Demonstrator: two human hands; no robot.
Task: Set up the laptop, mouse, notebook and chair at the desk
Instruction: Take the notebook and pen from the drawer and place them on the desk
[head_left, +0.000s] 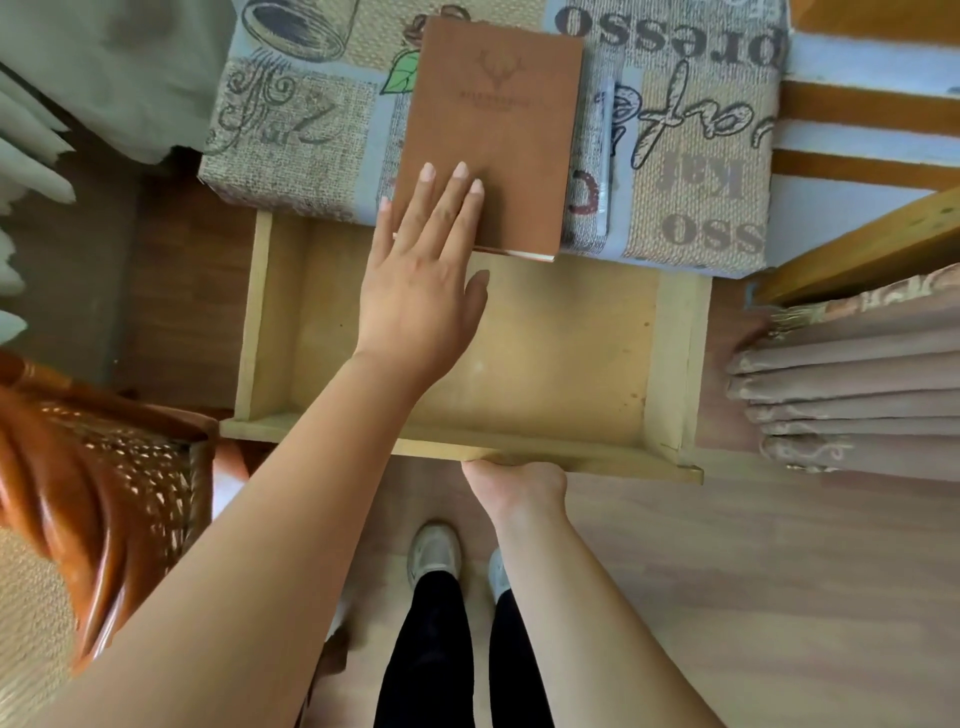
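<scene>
the right hand (511, 480) is curling under the front edge of the open wooden drawer (545, 364), gripping it. the left hand (421, 270) is reaching across it, fingers flat on the brown notebook (498, 119) lying on the printed worktop (691, 156).

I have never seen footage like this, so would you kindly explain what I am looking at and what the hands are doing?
There is no machine here: a person wears a camera on the head, looking down past their own arms to their shoes. The left hand lies flat, fingers spread, on a brown notebook, which rests on a desk covered by a printed cloth and overhangs its near edge. Beside the notebook lies a wrapped item I cannot identify. The right hand has a grip on the front of an open wooden drawer, which looks empty. A woven chair stands at the left.
</scene>
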